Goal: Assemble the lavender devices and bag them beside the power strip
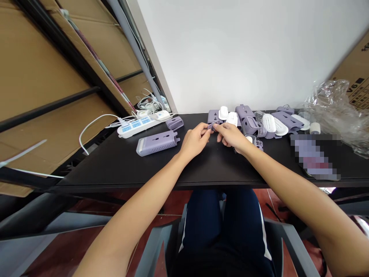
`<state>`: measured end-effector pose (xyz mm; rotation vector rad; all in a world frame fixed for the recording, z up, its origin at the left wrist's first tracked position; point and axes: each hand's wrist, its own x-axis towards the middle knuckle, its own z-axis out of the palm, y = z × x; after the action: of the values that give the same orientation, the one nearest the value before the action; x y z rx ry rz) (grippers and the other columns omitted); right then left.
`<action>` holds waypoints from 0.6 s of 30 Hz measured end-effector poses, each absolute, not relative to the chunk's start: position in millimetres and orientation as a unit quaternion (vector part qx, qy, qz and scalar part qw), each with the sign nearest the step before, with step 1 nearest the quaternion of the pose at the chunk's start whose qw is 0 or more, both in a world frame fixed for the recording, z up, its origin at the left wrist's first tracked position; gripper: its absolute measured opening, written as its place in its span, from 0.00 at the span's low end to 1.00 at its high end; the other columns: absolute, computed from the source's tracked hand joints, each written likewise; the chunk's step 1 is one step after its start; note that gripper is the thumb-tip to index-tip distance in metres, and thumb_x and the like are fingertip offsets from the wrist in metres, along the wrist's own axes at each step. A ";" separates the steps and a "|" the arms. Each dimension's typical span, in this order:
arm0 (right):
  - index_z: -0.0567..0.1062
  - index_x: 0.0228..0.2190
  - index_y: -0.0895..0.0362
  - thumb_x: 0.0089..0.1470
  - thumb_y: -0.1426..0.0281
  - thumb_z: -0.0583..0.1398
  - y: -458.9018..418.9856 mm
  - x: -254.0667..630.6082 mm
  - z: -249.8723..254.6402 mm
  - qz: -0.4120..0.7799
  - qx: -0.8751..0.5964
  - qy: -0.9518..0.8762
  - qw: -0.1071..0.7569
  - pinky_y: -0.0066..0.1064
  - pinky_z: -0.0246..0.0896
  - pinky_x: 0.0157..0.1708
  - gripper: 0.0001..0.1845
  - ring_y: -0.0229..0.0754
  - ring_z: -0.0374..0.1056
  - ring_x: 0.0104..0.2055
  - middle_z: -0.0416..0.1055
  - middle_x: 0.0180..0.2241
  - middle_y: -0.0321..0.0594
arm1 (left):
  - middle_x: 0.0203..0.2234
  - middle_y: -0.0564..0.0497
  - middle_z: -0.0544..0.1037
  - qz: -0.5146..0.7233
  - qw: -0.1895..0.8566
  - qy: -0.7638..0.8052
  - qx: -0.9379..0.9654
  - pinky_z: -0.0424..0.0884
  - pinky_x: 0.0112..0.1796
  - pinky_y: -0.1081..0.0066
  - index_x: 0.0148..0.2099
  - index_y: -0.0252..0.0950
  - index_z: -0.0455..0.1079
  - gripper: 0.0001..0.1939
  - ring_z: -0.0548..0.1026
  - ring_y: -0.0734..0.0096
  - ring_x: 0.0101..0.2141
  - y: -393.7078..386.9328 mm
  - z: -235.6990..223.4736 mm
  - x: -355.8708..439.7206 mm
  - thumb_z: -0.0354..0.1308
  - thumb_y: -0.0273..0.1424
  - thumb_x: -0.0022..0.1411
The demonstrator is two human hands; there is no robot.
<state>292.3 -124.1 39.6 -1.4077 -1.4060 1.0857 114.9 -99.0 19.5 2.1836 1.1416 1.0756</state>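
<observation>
My left hand [196, 137] and my right hand [230, 135] meet above the black table, fingers pinched on a small purple plastic part [212, 125]. Fingertips cover most of it, so its full shape is hidden. Left of my hands lies a long purple plastic housing [158, 142] with slots on its top and a pale end. A short purple cap-like piece [174, 123] sits just behind it. Beyond my right hand are more purple housings [245, 111] and white oval ribbed pieces [269, 125]. A small piece with a white top [250, 139] stands close to my right wrist.
A white power strip [141, 125] with cables lies at the table's left. On the right are a phone-like blurred object [314, 157], a white cylinder [315, 128] and crumpled clear plastic [331, 111]. A cardboard box [357, 77] stands behind, against the white wall [245, 50].
</observation>
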 end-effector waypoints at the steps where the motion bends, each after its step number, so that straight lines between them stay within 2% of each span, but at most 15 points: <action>1: 0.67 0.29 0.54 0.70 0.59 0.56 -124.8 291.8 40.0 0.436 -0.562 -0.561 0.424 0.25 0.43 0.13 0.18 0.30 0.55 0.15 0.70 0.20 0.32 | 0.35 0.55 0.86 0.389 0.229 0.413 0.790 0.72 0.37 0.71 0.47 0.42 0.72 0.08 0.83 0.68 0.30 -99.1 19.6 114.9 0.55 0.38 0.71; 5: 0.66 0.30 0.53 0.70 0.59 0.57 -126.1 289.8 39.1 0.428 -0.562 -0.560 0.432 0.25 0.44 0.14 0.16 0.31 0.55 0.15 0.69 0.20 0.31 | 0.34 0.55 0.86 0.394 0.248 0.411 0.784 0.73 0.37 0.71 0.47 0.42 0.71 0.08 0.82 0.69 0.30 -98.9 19.8 115.6 0.55 0.37 0.71; 11: 0.64 0.32 0.52 0.68 0.58 0.57 -121.9 289.8 31.8 0.389 -0.569 -0.575 0.440 0.27 0.47 0.16 0.15 0.33 0.57 0.15 0.69 0.19 0.29 | 0.25 0.57 0.82 0.401 0.277 0.409 0.771 0.72 0.36 0.70 0.45 0.41 0.70 0.08 0.81 0.69 0.28 -96.6 17.8 116.8 0.55 0.38 0.70; 18: 0.65 0.32 0.52 0.66 0.55 0.59 -121.3 291.4 28.0 0.290 -0.602 -0.614 0.421 0.27 0.52 0.24 0.16 0.35 0.63 0.21 0.72 0.22 0.30 | 0.27 0.55 0.83 0.406 0.315 0.409 0.754 0.72 0.34 0.70 0.43 0.40 0.69 0.08 0.81 0.69 0.28 -94.3 16.1 117.2 0.55 0.39 0.69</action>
<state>291.4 -121.3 28.0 -1.5083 -1.5375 0.7269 117.2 -94.3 16.1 1.9865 1.0770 1.0699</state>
